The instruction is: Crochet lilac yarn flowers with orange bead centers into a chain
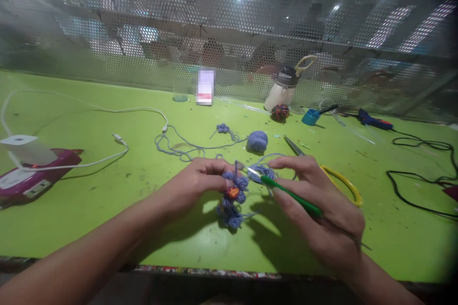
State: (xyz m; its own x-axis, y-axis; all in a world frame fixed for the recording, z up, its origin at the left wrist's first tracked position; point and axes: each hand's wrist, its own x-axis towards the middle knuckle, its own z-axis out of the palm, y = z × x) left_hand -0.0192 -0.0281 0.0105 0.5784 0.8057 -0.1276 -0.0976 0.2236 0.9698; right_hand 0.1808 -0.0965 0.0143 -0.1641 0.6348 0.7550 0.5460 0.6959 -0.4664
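Observation:
Between the thumb and fingers of my left hand (200,181) is a purple crocheted flower (240,182) with an orange-red centre. A second purple flower (231,217) hangs just below it, seemingly joined. My right hand (318,205) grips a crochet hook (291,195) by its green handle, its metal end pointing left at the upper flower's edge. Whether the tip has caught the yarn is too small to tell. Behind the hands lie a loose bundle of purple yarn (261,171) and a purple yarn ball (257,141). Scissors (341,183) with yellow handles lie partly hidden behind my right hand.
A small purple flower (222,128) lies farther back. Beyond are a lit phone (205,86), a bottle (282,90), a dark multicoloured yarn ball (280,112), a blue tape roll (310,116) and a glue gun (374,119). A purple power strip (59,169) with white cables sits left.

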